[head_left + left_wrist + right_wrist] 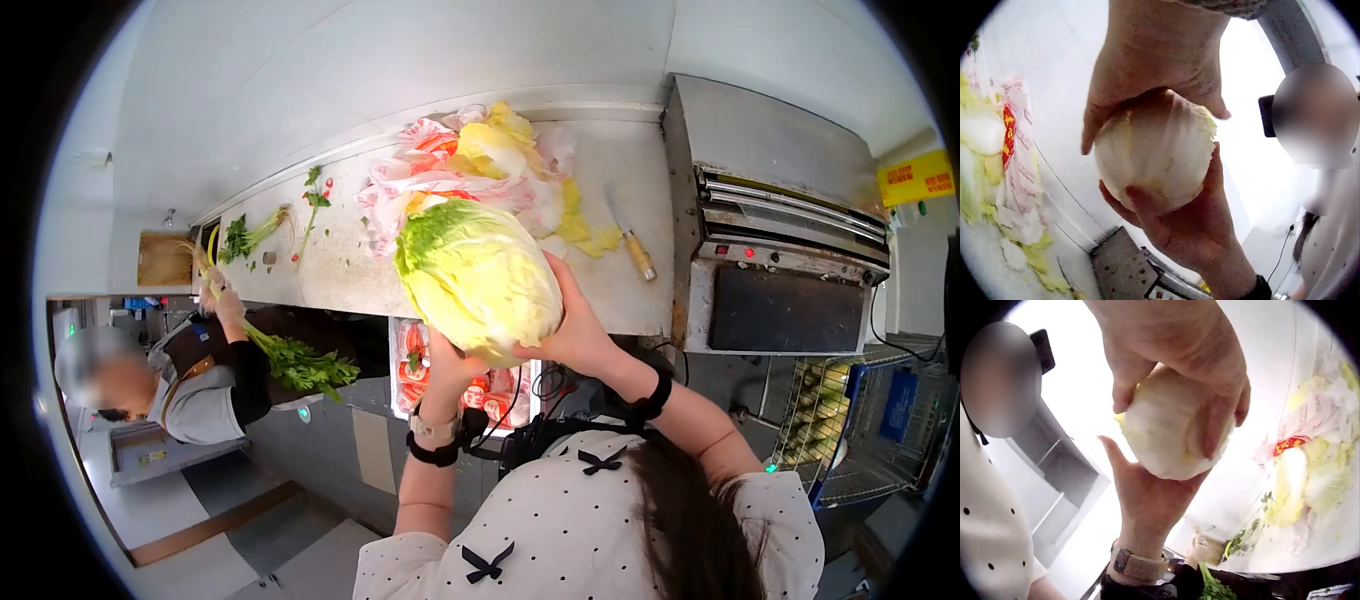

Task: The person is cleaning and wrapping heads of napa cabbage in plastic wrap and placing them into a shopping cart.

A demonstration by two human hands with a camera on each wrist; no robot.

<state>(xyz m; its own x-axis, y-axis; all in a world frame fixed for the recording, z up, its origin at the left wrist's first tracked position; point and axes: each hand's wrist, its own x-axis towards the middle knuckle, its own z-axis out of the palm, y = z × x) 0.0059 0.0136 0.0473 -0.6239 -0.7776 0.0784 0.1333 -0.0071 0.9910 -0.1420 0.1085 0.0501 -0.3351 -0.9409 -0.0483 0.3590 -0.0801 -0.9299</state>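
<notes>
Between my two hands is a napa cabbage, pale yellow with a green leafy end, raised over the front of the counter. My left hand grips it at the lower left side, and my right hand holds the lower right, near the white stem end. In the left wrist view the stem end faces the camera, with the left hand above and the right hand below. Fingers of the right hand curve round the base in the right wrist view. The cabbage hides part of both hands in the head view.
Loose cabbage leaves and printed plastic wrap lie behind on the counter, left of a wooden-handled knife. A wrapping machine stands at right. A red-and-white crate sits below; another person holds celery at left.
</notes>
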